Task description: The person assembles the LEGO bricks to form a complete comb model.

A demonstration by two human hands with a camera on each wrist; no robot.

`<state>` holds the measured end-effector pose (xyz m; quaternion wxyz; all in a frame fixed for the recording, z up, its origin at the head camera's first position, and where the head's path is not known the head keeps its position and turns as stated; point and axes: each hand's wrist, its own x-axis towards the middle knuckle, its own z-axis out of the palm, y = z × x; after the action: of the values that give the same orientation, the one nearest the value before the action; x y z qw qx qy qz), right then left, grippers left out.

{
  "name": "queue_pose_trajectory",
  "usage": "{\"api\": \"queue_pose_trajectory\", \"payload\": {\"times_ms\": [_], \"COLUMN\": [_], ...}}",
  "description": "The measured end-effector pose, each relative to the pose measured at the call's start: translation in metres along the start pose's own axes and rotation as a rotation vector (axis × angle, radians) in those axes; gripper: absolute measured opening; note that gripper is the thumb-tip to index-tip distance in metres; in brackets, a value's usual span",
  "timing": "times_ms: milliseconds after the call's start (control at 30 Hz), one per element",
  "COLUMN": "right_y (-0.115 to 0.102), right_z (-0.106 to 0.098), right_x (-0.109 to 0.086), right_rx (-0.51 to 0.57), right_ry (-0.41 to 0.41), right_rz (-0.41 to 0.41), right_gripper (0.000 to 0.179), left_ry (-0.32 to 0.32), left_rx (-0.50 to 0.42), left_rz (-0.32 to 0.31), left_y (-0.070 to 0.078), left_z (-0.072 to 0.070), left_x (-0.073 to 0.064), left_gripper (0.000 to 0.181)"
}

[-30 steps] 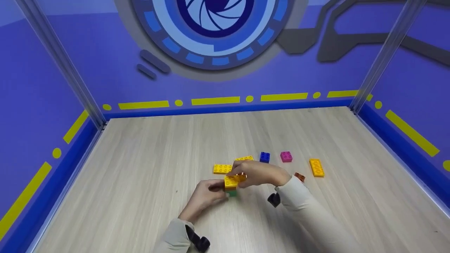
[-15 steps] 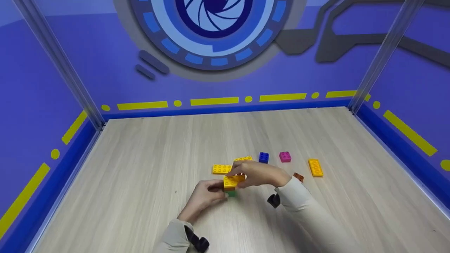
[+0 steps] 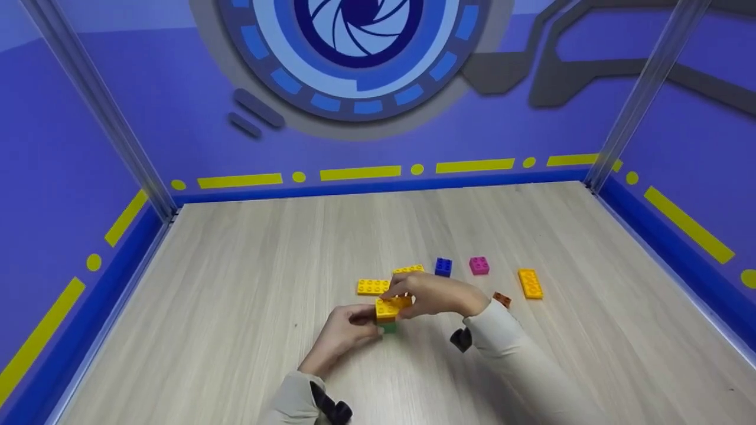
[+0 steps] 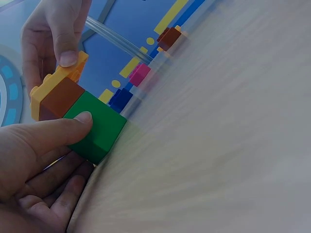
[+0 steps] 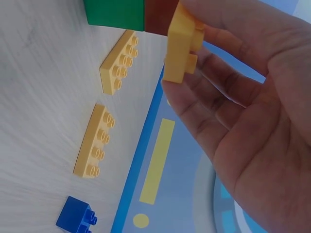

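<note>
Stacked bricks sit pinched in both curled hands, two yellow bricks and a blue brick beyond.

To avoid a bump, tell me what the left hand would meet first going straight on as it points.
The left hand grips the green block; beyond it, the right hand looks first in line, though that sits higher and depth is unclear.

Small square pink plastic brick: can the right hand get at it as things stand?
Probably not yet: the right hand pinches the yellow studded plastic brick atop the brown plastic brick. If freed, its way to the pink brick looks clear.
</note>
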<state>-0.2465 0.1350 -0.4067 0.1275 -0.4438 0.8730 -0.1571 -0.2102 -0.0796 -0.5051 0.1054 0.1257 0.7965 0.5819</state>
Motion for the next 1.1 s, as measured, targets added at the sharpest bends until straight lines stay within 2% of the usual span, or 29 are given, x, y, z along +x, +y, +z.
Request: {"api": "queue_pose_trajectory", "payload": {"times_ms": [433, 567, 933, 1100], "right_y": [0.004, 0.005, 0.008, 0.012], "right_z": [0.001, 0.001, 0.004, 0.002], "right_x": [-0.002, -0.004, -0.005, -0.008], "right_rx": [0.034, 0.018, 0.037, 0.072], "right_ry": [0.008, 0.017, 0.035, 0.049], "right_rz": [0.025, 0.033, -0.007, -0.016], "right_gripper": [0.039, 0.039, 0.038, 0.038], "left_ry": [0.003, 0.003, -0.005, -0.002], "left_rx": [0.011, 0.049, 0.058, 0.033], "left_rz": [0.025, 0.026, 0.025, 0.014], "left_y": [0.003, 0.002, -0.001, 0.000], "left_z": [-0.002, -0.002, -0.001, -0.001], "left_x": [-0.003, -0.001, -0.001, -0.001], "left_gripper": [0.042, 0.041, 0.042, 0.042]}}
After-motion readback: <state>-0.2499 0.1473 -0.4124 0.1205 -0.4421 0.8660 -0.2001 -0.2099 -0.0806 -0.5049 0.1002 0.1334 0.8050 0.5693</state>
